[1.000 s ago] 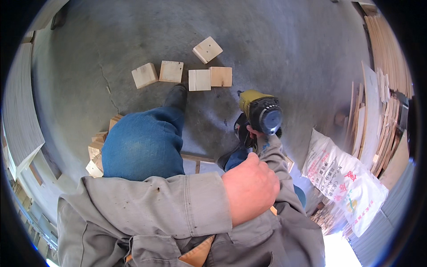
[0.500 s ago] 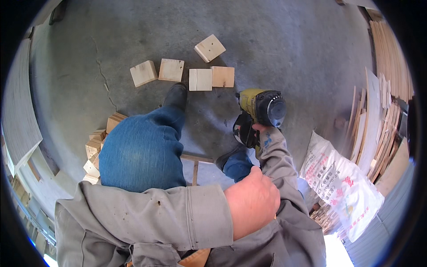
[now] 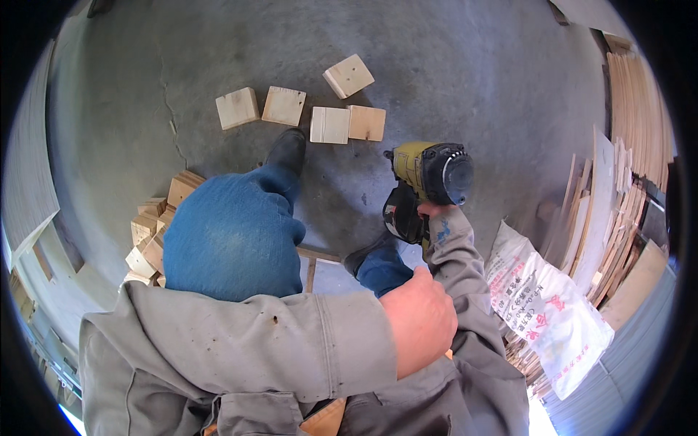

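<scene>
Five square wooden blocks (image 3: pixel 331 123) lie on the concrete floor (image 3: pixel 472 65) ahead of your boot (image 3: pixel 286 149), four in a rough row and one set askew just beyond them. Your right hand (image 3: pixel 430 212) is wrapped around the handle of a yellow and black nail gun (image 3: pixel 425 182), held above the floor just right of the nearest blocks and apart from them; the grip is closed on the handle, though your sleeve hides most of the fingers. Your left hand (image 3: pixel 418 320) crosses in front of your chest and rests against your right sleeve (image 3: pixel 458 269); you can see only its back, so whether it is closed on anything cannot be told.

Judging by its bulk, the nail gun will be heavy and top-weighted at the round black cap, so keep hold low on the handle, where your hand is now. The blocks look light, stiff and rough-sawn; they should not slip if you take them by their flat sides.

To your left lies a loose pile of more blocks (image 3: pixel 156 232) beside your knee (image 3: pixel 233 240). To your right lean thin boards (image 3: pixel 632 145), with a printed white sack (image 3: pixel 552 312) below them.
</scene>
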Available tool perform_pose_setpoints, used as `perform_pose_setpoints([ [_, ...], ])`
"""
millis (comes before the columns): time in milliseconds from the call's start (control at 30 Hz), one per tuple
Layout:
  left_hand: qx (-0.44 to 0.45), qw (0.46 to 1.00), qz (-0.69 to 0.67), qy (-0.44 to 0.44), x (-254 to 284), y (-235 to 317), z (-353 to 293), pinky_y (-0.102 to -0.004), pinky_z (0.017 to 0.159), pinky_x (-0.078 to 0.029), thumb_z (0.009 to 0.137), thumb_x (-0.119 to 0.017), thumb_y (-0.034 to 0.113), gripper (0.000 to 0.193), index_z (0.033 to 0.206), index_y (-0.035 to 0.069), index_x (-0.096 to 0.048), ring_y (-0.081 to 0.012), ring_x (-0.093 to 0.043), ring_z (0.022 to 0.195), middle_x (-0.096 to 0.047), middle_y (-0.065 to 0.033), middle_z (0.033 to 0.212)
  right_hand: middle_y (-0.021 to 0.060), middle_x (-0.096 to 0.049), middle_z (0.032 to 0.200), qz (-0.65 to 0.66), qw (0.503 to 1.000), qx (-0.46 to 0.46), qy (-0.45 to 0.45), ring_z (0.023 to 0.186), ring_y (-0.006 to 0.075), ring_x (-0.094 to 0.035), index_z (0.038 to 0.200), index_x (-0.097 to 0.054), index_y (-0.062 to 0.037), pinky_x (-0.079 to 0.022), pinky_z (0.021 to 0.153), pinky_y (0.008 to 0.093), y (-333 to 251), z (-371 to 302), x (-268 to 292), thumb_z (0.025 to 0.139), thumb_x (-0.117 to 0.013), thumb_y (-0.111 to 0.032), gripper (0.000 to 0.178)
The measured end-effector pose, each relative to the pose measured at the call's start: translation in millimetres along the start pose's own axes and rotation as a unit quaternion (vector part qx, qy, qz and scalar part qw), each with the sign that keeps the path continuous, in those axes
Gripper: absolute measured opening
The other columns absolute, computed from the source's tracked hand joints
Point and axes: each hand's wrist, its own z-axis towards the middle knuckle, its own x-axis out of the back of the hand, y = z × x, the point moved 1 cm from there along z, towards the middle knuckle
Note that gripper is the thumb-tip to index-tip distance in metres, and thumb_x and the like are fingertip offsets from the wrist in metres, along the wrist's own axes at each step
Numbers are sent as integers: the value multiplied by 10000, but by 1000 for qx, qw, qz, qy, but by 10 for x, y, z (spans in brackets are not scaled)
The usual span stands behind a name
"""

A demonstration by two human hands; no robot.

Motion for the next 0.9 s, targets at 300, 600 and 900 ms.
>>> perform_pose_setpoints([
  [300,8,999,-34,-33,11,-20,-20,-354,666,-402,845,-647,199,220,959,11,-645,-216,-627,807,-634,-53,817,124,-666,1167,48,998,41,-18,1040,254,-644,1237,-539,-38,-516,871,395,-274,-225,351,754,-765,-238,570],
  [600,26,983,-112,-143,137,-39,13,-581,1026,-397,882,-661,261,374,1201,76,-720,-325,-624,1148,-693,-137,1176,108,-675,1131,40,996,65,-37,1005,236,-646,1176,-590,-38,-521,839,392,-527,-178,335,755,-755,-223,489],
  [900,-8,997,-63,-51,208,-80,-160,-391,731,-423,854,-651,188,280,1059,0,-674,-231,-635,887,-661,-73,918,92,-683,1094,12,995,83,-51,971,219,-649,1115,-641,-38,-527,808,390,-742,18,189,756,-746,-208,411],
])
